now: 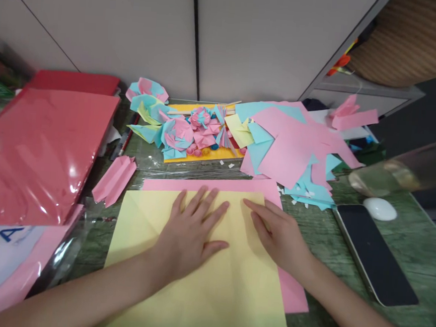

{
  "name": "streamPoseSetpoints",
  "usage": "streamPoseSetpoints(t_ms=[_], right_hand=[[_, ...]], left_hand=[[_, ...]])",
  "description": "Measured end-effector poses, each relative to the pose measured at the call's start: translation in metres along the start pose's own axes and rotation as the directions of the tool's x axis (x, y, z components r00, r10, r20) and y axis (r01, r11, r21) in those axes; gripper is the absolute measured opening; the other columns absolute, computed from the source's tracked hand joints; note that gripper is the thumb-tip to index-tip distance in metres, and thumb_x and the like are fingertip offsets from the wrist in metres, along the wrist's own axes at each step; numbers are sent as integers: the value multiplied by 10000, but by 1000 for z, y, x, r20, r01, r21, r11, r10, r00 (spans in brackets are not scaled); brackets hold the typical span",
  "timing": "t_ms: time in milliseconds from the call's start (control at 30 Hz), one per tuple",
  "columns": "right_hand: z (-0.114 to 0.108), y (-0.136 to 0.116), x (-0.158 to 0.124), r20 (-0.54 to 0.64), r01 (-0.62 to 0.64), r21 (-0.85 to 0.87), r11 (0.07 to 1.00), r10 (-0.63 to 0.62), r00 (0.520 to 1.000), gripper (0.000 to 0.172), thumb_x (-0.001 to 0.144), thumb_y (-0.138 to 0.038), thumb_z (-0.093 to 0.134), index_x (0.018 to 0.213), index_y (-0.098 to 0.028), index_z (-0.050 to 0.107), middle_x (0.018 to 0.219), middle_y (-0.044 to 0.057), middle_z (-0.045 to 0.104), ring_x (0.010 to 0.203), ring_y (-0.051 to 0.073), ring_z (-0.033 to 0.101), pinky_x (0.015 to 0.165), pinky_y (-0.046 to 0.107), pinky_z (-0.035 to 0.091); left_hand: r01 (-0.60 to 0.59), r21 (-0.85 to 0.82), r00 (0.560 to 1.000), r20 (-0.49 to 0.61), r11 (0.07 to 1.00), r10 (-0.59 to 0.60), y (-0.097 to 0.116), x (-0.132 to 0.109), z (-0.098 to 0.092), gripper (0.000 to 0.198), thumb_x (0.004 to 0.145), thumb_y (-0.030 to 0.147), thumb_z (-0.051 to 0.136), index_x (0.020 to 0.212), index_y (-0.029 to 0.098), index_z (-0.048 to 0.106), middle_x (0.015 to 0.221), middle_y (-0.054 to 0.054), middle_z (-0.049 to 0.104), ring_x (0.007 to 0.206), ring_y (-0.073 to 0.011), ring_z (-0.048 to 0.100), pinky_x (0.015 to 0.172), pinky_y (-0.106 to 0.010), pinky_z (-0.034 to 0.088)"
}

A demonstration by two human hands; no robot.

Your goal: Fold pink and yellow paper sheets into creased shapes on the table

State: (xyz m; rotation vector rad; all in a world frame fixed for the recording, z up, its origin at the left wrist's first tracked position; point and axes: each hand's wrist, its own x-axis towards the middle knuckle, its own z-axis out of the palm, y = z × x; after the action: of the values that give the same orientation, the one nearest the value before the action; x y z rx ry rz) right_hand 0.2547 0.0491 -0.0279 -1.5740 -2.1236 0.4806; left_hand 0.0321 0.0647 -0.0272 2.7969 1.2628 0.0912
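Note:
A large sheet of yellow paper [201,297] with faint crease lines lies in front of me, over a sheet of pink paper [293,291] that shows along its far and right edges. My left hand [188,238] rests flat on the yellow sheet, palm down, fingers spread. To its right, my right hand [282,235] reaches over the sheet's far right corner. Its index finger is stretched out at the paper, the thumb is apart below it, and nothing shows between them. The undersides of both hands are hidden.
A folded pink paper piece [115,180] and red packets [43,156] lie left. Behind are paper flowers [179,131] on a yellow sheet and pink and blue paper scraps [290,143]. A phone [376,254], a white oval object [380,208] and a clear bottle-like container [400,169] are right.

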Motion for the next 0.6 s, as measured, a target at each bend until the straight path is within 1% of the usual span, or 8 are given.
streamPoseSetpoints(t_ms=[133, 300, 367, 467, 600], right_hand=[[-2, -1, 1, 9, -5, 8, 1000, 5, 1000, 347, 875, -123, 400, 1164, -116, 591, 769, 52, 566, 735, 171, 587, 640, 283, 485], [-2, -1, 2, 7, -34, 25, 999, 33, 999, 333, 881, -133, 404, 1155, -139, 593, 781, 47, 575, 731, 166, 587, 633, 280, 480], [-1, -1, 2, 8, -31, 28, 999, 31, 999, 329, 881, -134, 404, 1150, -138, 594, 785, 48, 579, 747, 169, 589, 644, 282, 479], [-1, -1, 3, 14, -24, 33, 999, 24, 1000, 325, 883, -135, 398, 1139, -135, 597, 791, 48, 580, 752, 167, 587, 658, 282, 477], [0, -1, 2, 26, -28, 25, 999, 27, 999, 328, 884, -140, 393, 1140, -148, 598, 788, 45, 576, 752, 167, 581, 659, 283, 474]], left_hand=[[1, -2, 1000, -8, 1000, -1, 1, 1, -2, 633, 877, 612, 301, 1403, 261, 318, 1486, -101, 289, 1359, -330, 229, 1028, -575, 191], [15, -50, 1000, -15, 999, -16, -4, 8, -6, 614, 881, 620, 281, 1369, 259, 373, 1417, -82, 417, 1292, -312, 338, 956, -545, 265], [22, -59, 1000, -17, 998, -23, -6, 10, -5, 592, 887, 609, 285, 1365, 272, 376, 1394, -72, 446, 1264, -306, 367, 921, -530, 287], [26, -55, 999, -24, 998, -28, -7, 12, -3, 568, 892, 596, 294, 1374, 302, 358, 1393, -69, 447, 1254, -308, 371, 910, -531, 281], [28, -49, 999, -30, 998, -29, -6, 11, -1, 584, 890, 596, 302, 1383, 285, 347, 1390, -83, 446, 1261, -310, 359, 923, -538, 261]])
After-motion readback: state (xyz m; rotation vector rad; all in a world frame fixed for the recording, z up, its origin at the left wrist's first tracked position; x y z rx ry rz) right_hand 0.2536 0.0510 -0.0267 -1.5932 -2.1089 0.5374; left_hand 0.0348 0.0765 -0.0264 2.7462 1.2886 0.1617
